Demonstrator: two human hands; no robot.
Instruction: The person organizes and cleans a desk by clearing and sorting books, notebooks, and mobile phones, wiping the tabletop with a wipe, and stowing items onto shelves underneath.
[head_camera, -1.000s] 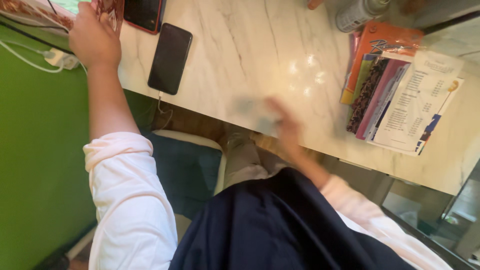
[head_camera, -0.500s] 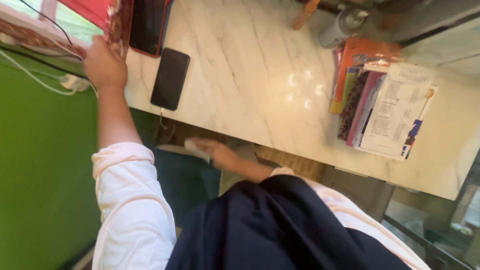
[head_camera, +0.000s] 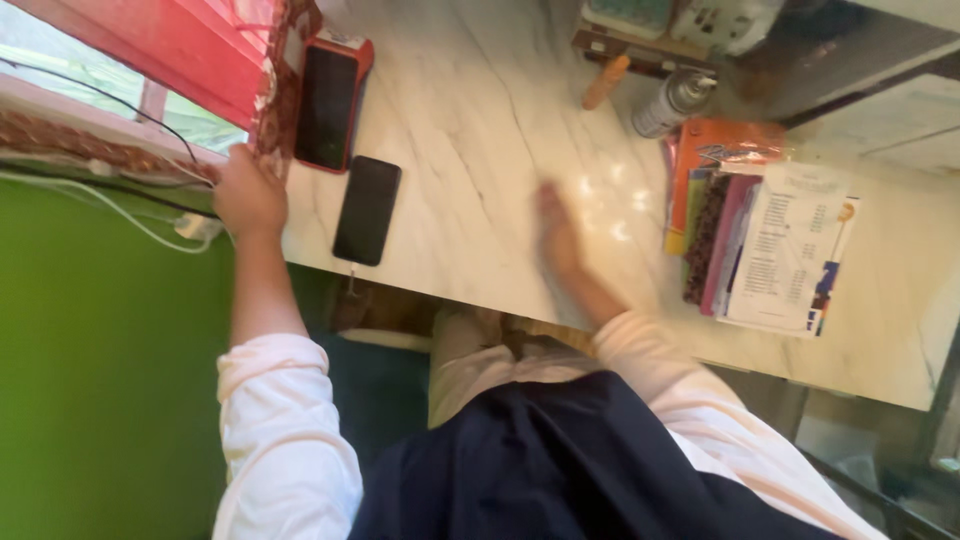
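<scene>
My left hand reaches to the far left corner of the white marble counter and grips the edge of a red patterned cloth. Just to its right lie a black phone with a cable at its near end and a larger device in a red case. My right hand rests blurred on the middle of the counter, fingers stretched out flat, with nothing seen in it. White sleeves and a dark apron fill the lower view.
A stack of coloured booklets with a printed sheet lies at the right. A spray can and an orange-handled tool lie at the back. A green wall and a white cable with plug are at the left.
My right hand, which held a pale cloth-like thing below the counter edge half a second ago, now lies on the counter top without it. The left hand has kept its grip.
</scene>
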